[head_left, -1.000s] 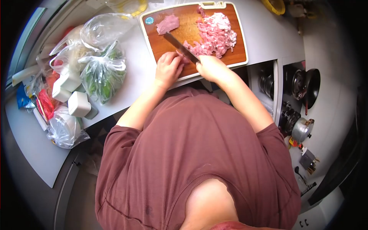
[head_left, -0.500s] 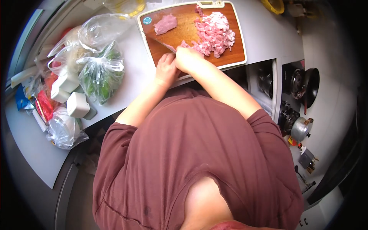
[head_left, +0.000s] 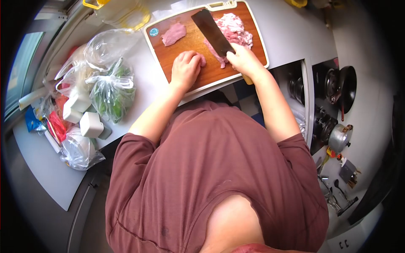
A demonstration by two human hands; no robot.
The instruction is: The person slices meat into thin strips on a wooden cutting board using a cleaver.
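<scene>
My right hand (head_left: pixel 245 62) is wrapped round the handle of a cleaver (head_left: pixel 212 33). The dark blade is lifted over the cutting board (head_left: pixel 168 67) and hides part of the meat behind it. My left hand (head_left: pixel 185 71) rests on the board's near left part, its fingers curled over a small piece of meat (head_left: pixel 203 61) that shows beside the fingertips. A flat slice of meat (head_left: pixel 174 34) lies at the board's far left. Heaped at the right is cut meat (head_left: pixel 236 29) in pale and pink strips, with a few strips under and near the blade.
Left of the board sits a tied plastic bag of green vegetables (head_left: pixel 113 90), next to white containers (head_left: pixel 90 125) and other bags. A clear basin with a yellow rim (head_left: pixel 137 19) stands behind. At the right are a black wok (head_left: pixel 348 90) and a metal pot (head_left: pixel 341 138).
My right hand has moved right and away from my left hand, bringing the cleaver up into full view. My left hand has stayed near the board's lower left.
</scene>
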